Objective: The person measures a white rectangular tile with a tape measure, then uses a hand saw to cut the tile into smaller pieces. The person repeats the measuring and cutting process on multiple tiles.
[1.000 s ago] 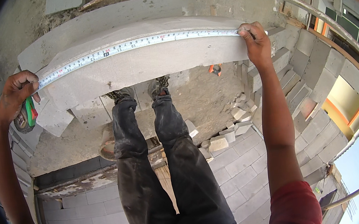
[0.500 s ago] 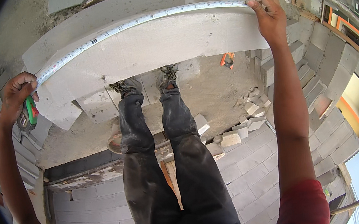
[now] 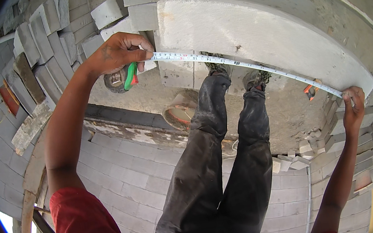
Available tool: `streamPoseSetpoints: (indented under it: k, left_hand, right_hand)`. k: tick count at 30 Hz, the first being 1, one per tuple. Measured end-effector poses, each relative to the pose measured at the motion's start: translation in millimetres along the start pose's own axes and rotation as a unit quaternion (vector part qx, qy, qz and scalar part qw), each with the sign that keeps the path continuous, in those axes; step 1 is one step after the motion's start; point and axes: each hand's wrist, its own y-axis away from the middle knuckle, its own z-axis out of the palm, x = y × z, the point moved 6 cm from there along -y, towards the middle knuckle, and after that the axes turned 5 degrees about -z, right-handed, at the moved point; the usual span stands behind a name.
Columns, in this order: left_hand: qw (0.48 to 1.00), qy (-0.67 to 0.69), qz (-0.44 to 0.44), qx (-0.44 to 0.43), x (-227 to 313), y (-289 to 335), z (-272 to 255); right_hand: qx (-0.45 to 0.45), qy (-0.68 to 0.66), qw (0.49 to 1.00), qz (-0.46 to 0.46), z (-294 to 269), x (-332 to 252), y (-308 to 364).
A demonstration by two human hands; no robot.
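A white tape measure blade (image 3: 231, 62) stretches taut between my two hands, slanting down to the right along the near edge of a long pale block (image 3: 249, 23). My left hand (image 3: 121, 52) pinches the blade between thumb and fingers at the block's left end. Just under these fingers is the tape measure's green, red and dark case (image 3: 120, 79). My right hand (image 3: 354, 106) is closed on the other end of the blade, by the block's lower right corner. Its fingertips partly hide that end.
My legs stand under the blade. An orange and black tool (image 3: 311, 90) lies on the floor near my right hand, and a round bucket (image 3: 181, 111) is left of my legs. Grey blocks (image 3: 45, 29) are stacked at left, with broken pieces (image 3: 291, 161) at lower right.
The blade has shifted from the block's far top edge to its near edge, with both hands still on it. My view has turned, so the left hand appears higher and the right hand lower.
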Motion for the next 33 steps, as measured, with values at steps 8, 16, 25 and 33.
streamPoseSetpoints:
  k: [8, 16, 25, 33]
  left_hand:
    - [0.999, -0.010, 0.046, 0.005, 1.5, -12.4, 0.4]
    - [0.999, -0.009, 0.033, 0.002, 3.6, -18.0, -1.4]
    - [0.999, -0.038, 0.031, -0.003, 6.2, -22.1, -2.9]
    - [1.000, -0.025, 0.007, 0.000, 4.4, -22.8, -2.9]
  right_hand:
    - [-0.018, -0.013, 0.999, 0.029, -4.8, -3.1, 1.2]
    - [-0.023, -0.011, 0.999, 0.022, -4.3, -0.6, -2.3]
    - [-0.021, -0.010, 0.999, 0.041, -4.1, -1.8, -3.6]
    - [0.000, 0.001, 0.999, 0.042, -4.5, -5.6, -4.2]
